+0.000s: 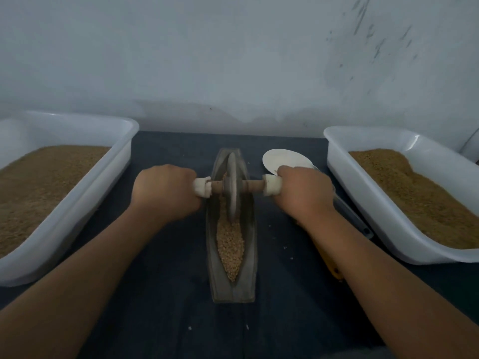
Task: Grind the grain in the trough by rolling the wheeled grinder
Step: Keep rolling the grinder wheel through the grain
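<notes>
A left tub (pixel 121 156) of brown meal stands at the table's (pixel 285 307) edge, and just right of it the left hand (pixel 166 193) is curled round the grinder's (pixel 233 187) white left handle. The grinder's wheel stands upright in the far half of the trough (pixel 248 268) at the table's middle, with grain (pixel 230 244) heaped in the near half. The right hand (pixel 303 193) grips the right handle, a white disc (pixel 282 159) lies just behind it, and a right tub (pixel 363 203) of meal stands beyond.

View: head-worn, wide-angle | Faces: forward and down, toward the wall (pixel 233 60) | Range: near the worktop (pixel 160 294), trough (pixel 246 286) centred
</notes>
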Tool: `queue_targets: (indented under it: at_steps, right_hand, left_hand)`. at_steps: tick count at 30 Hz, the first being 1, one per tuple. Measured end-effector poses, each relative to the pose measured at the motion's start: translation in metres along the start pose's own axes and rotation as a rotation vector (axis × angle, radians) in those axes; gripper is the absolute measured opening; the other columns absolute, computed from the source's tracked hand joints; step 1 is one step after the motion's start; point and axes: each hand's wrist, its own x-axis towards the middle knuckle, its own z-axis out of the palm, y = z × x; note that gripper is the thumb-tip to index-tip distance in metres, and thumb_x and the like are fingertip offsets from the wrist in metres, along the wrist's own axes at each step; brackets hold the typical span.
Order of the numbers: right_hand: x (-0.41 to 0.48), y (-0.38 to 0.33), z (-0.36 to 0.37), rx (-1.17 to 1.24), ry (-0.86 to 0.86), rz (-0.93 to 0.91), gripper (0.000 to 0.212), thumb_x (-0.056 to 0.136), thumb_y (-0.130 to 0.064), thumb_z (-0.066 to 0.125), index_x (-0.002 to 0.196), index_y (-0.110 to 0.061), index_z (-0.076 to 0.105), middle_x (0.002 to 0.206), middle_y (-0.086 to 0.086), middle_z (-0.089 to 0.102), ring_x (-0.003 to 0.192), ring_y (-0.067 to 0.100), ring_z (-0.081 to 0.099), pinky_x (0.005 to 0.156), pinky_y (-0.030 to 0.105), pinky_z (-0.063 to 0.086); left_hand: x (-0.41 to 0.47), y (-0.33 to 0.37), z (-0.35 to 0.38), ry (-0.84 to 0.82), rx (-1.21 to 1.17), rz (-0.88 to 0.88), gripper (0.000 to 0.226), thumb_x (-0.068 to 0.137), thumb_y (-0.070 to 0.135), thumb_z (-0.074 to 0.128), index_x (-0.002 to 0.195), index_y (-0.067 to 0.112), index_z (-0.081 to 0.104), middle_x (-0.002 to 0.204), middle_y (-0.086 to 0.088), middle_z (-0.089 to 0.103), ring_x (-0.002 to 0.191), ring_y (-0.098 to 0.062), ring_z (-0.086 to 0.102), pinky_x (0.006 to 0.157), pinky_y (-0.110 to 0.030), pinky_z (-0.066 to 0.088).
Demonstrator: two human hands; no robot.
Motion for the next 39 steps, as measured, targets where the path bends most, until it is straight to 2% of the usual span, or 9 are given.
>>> queue_targets:
  at_steps: [3, 7, 10, 13, 17, 22, 26, 31, 39]
  right_hand:
    - [0.002, -0.001, -0.004, 0.008, -0.022, 0.004, 0.019, 0.089, -0.043, 0.061, 0.082, -0.027, 0.053, 0.065, -0.008, 0.045, 0.062, 0.021, 0.044, 0.049, 0.028, 0.020]
    - [-0.028, 0.007, -0.014, 0.034, -0.046, -0.089, 0.023, 0.084, -0.048, 0.066, 0.076, -0.030, 0.053, 0.062, -0.011, 0.048, 0.060, 0.013, 0.052, 0.051, 0.030, 0.037]
    - [-0.052, 0.013, -0.022, 0.054, 0.031, -0.170, 0.036, 0.075, -0.056, 0.067, 0.065, -0.034, 0.041, 0.052, -0.012, 0.041, 0.048, 0.001, 0.039, 0.043, 0.028, 0.037]
    - [-0.053, 0.011, -0.021, 0.038, 0.053, -0.179, 0.038, 0.074, -0.056, 0.071, 0.065, -0.032, 0.043, 0.051, -0.013, 0.037, 0.047, 0.005, 0.038, 0.042, 0.028, 0.038]
    - [-0.022, 0.003, -0.007, -0.005, 0.034, -0.089, 0.029, 0.082, -0.050, 0.067, 0.073, -0.031, 0.048, 0.058, -0.010, 0.040, 0.057, 0.017, 0.048, 0.048, 0.027, 0.030]
    - [0.004, -0.002, -0.004, 0.008, -0.025, 0.015, 0.017, 0.089, -0.041, 0.062, 0.081, -0.027, 0.055, 0.065, -0.008, 0.043, 0.060, 0.017, 0.038, 0.049, 0.026, 0.018]
    - [-0.025, 0.008, -0.015, 0.057, -0.099, -0.086, 0.026, 0.086, -0.051, 0.062, 0.074, -0.030, 0.053, 0.065, -0.010, 0.052, 0.062, 0.013, 0.053, 0.053, 0.030, 0.041]
    - [-0.055, 0.017, -0.021, 0.092, -0.021, -0.154, 0.034, 0.076, -0.061, 0.064, 0.067, -0.032, 0.048, 0.052, -0.012, 0.045, 0.049, 0.002, 0.044, 0.045, 0.030, 0.045]
    - [0.016, -0.002, -0.003, -0.012, -0.008, 0.009, 0.018, 0.085, -0.034, 0.062, 0.077, -0.019, 0.058, 0.064, -0.004, 0.051, 0.065, 0.024, 0.057, 0.052, 0.029, 0.026]
  left_hand:
    - [-0.001, 0.001, -0.004, -0.018, -0.012, -0.017, 0.029, 0.083, 0.055, 0.056, 0.069, 0.030, 0.051, 0.065, 0.010, 0.054, 0.056, -0.012, 0.049, 0.051, -0.028, 0.032]
    - [-0.032, -0.002, -0.006, 0.011, 0.003, 0.010, 0.035, 0.086, 0.057, 0.062, 0.067, 0.033, 0.044, 0.061, 0.012, 0.050, 0.052, -0.006, 0.043, 0.048, -0.026, 0.026]
    - [-0.059, -0.005, -0.002, 0.073, 0.026, 0.070, 0.046, 0.079, 0.057, 0.073, 0.062, 0.034, 0.036, 0.053, 0.013, 0.041, 0.045, -0.002, 0.035, 0.046, -0.023, 0.019]
    - [-0.062, -0.006, -0.002, 0.109, 0.024, 0.080, 0.059, 0.072, 0.052, 0.083, 0.060, 0.036, 0.027, 0.048, 0.015, 0.032, 0.042, 0.001, 0.025, 0.047, -0.018, 0.012]
    - [-0.030, -0.005, 0.005, 0.109, 0.041, 0.051, 0.040, 0.081, 0.055, 0.068, 0.061, 0.032, 0.041, 0.053, 0.013, 0.043, 0.045, -0.004, 0.038, 0.047, -0.021, 0.020]
    - [0.004, 0.001, -0.003, 0.011, -0.021, -0.020, 0.026, 0.081, 0.052, 0.057, 0.070, 0.029, 0.054, 0.065, 0.010, 0.054, 0.057, -0.014, 0.049, 0.052, -0.027, 0.031]
    - [-0.025, -0.005, -0.007, -0.038, -0.004, 0.029, 0.027, 0.082, 0.053, 0.061, 0.069, 0.032, 0.051, 0.063, 0.012, 0.053, 0.054, -0.007, 0.047, 0.050, -0.026, 0.030]
    - [-0.059, -0.008, -0.002, 0.130, 0.112, 0.111, 0.046, 0.072, 0.057, 0.073, 0.058, 0.035, 0.035, 0.047, 0.015, 0.034, 0.040, 0.000, 0.027, 0.046, -0.019, 0.013]
    - [0.013, 0.000, -0.002, -0.037, -0.060, -0.042, 0.023, 0.082, 0.047, 0.059, 0.069, 0.028, 0.057, 0.066, 0.009, 0.058, 0.059, -0.015, 0.054, 0.054, -0.028, 0.039]
